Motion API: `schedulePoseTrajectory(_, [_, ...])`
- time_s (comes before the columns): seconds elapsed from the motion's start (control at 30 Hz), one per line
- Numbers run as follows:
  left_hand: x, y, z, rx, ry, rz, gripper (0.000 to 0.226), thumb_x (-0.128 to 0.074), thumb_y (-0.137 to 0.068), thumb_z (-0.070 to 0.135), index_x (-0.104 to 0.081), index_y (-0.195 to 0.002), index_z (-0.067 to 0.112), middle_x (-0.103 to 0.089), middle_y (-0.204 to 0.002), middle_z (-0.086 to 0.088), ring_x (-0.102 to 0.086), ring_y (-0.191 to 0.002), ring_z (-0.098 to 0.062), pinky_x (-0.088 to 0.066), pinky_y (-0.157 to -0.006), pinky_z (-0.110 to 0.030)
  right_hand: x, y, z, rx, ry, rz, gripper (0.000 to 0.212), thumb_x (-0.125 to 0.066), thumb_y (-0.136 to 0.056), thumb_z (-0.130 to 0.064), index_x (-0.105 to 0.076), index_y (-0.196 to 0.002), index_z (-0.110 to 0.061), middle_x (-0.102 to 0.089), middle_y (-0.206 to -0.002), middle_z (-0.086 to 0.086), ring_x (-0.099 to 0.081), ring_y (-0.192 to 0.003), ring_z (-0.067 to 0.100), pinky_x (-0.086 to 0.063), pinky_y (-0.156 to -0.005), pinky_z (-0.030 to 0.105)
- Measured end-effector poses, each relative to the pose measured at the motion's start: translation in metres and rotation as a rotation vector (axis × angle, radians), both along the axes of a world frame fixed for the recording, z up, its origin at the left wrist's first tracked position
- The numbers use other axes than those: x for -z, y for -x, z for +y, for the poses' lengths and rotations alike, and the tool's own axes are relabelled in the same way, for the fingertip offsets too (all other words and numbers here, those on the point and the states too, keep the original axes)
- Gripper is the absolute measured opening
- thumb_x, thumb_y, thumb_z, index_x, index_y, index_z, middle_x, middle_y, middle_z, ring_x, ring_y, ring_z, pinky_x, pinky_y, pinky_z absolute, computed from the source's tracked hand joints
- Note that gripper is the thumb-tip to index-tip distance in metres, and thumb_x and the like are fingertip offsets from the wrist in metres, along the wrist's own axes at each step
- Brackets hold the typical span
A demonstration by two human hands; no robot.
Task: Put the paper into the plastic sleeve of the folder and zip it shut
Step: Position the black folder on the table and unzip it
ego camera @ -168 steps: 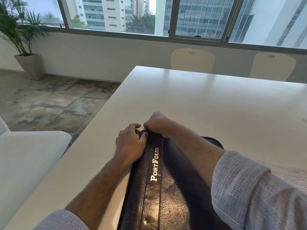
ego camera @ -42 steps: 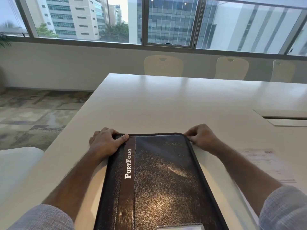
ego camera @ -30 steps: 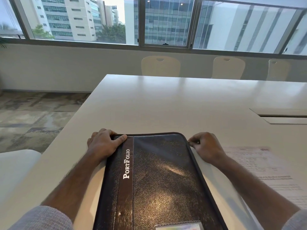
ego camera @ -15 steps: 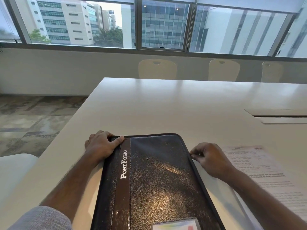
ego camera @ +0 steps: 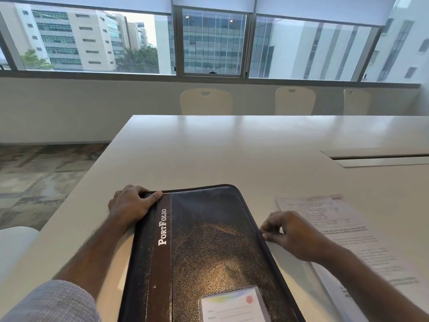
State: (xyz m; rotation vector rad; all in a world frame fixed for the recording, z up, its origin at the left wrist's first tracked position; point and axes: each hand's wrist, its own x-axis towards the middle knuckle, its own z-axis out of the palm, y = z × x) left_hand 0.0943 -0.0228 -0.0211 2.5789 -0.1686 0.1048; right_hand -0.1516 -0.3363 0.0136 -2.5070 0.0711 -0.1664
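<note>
A black leather folder [ego camera: 209, 247] marked "PortFolio" lies closed on the white table [ego camera: 232, 149], with a card window near its front edge. My left hand [ego camera: 131, 203] rests on its far left corner, thumb along the top edge and fingers over the spine side. My right hand [ego camera: 290, 233] pinches the small metal zip pull at the folder's right edge, about halfway down. A printed paper [ego camera: 343, 231] lies flat on the table just right of the folder, partly under my right forearm.
A cable hatch [ego camera: 380, 158] is set into the table at the right. Three pale chairs [ego camera: 206, 102] stand along the far side under the windows. The table's left edge drops to a patterned floor; a white seat [ego camera: 14, 242] shows at lower left.
My right hand has slid the zip pull from the folder's far right corner down along the right edge toward me. My left hand has stayed on the far left corner.
</note>
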Motion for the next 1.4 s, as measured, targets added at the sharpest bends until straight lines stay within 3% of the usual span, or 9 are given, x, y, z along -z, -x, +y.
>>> schedulePoseTrajectory(0.13, [-0.014,0.024,0.000,0.030,0.238,0.008,0.045,-0.076,-0.078,0.052,-0.064,-0.114,0.028,-0.057,-0.131,-0.006,-0.050,-0.121,-0.027,-0.041,-0.103,-0.049,0.003,0.005,0.006,0.065,0.006,-0.027,0.007,-0.074,-0.082,-0.016,-0.075,-0.080,-0.023,-0.065,-0.070,-0.013,-0.059,-0.071,-0.004,-0.046,-0.064,0.011])
schedulePoseTrajectory(0.23, [-0.030,0.067,-0.001,0.196,0.127,-0.101,0.053,-0.077,-0.077,0.049,-0.062,-0.123,0.028,-0.049,-0.142,-0.004,-0.043,-0.131,-0.025,-0.036,-0.109,-0.045,0.005,0.004,0.010,0.104,0.034,-0.052,0.007,-0.075,-0.082,-0.018,-0.075,-0.077,-0.023,-0.065,-0.067,-0.013,-0.061,-0.066,-0.002,-0.043,-0.059,0.010])
schedulePoseTrajectory(0.33, [-0.034,0.129,0.000,0.472,-0.030,-0.171,0.073,-0.058,-0.072,0.078,-0.058,-0.131,0.035,-0.041,-0.151,0.012,-0.033,-0.141,-0.014,-0.028,-0.114,-0.038,0.007,0.001,0.013,0.135,0.060,-0.075,0.006,-0.074,-0.082,-0.016,-0.076,-0.077,-0.020,-0.065,-0.066,-0.015,-0.061,-0.065,-0.004,-0.042,-0.057,0.007])
schedulePoseTrajectory(0.43, [-0.022,0.172,0.001,0.658,-0.250,-0.032,0.110,-0.023,-0.063,0.101,-0.019,-0.154,0.040,0.001,-0.161,0.025,0.009,-0.148,0.001,0.000,-0.122,-0.029,0.008,0.000,0.015,0.144,0.076,-0.102,0.007,-0.074,-0.081,-0.013,-0.077,-0.077,-0.018,-0.063,-0.063,-0.017,-0.060,-0.063,-0.006,-0.041,-0.056,0.005])
schedulePoseTrajectory(0.5, [-0.015,0.181,0.001,0.648,-0.356,-0.023,0.113,-0.011,-0.061,0.102,0.002,-0.155,0.041,0.017,-0.157,0.028,0.024,-0.142,0.007,0.012,-0.118,-0.024,0.008,0.002,0.017,0.143,0.083,-0.111,0.007,-0.074,-0.080,-0.012,-0.077,-0.076,-0.018,-0.063,-0.062,-0.016,-0.060,-0.062,-0.005,-0.041,-0.056,0.005])
schedulePoseTrajectory(1.03, [-0.010,0.181,-0.005,0.600,-0.438,-0.040,0.110,-0.002,-0.066,0.098,0.005,-0.156,0.036,0.015,-0.160,0.022,0.018,-0.145,0.003,0.005,-0.122,-0.029,0.009,0.055,0.025,0.081,0.098,-0.129,0.005,-0.074,-0.082,-0.012,-0.077,-0.083,-0.016,-0.063,-0.070,-0.013,-0.059,-0.068,0.002,-0.043,-0.062,0.014])
schedulePoseTrajectory(1.4, [-0.010,0.174,-0.007,0.597,-0.455,-0.030,0.113,-0.005,-0.065,0.098,0.003,-0.157,0.033,0.011,-0.162,0.019,0.012,-0.147,0.001,0.004,-0.122,-0.027,0.010,0.098,0.034,0.064,0.029,-0.111,0.009,-0.074,-0.082,-0.011,-0.076,-0.080,-0.019,-0.063,-0.069,-0.014,-0.060,-0.071,-0.001,-0.045,-0.060,0.011])
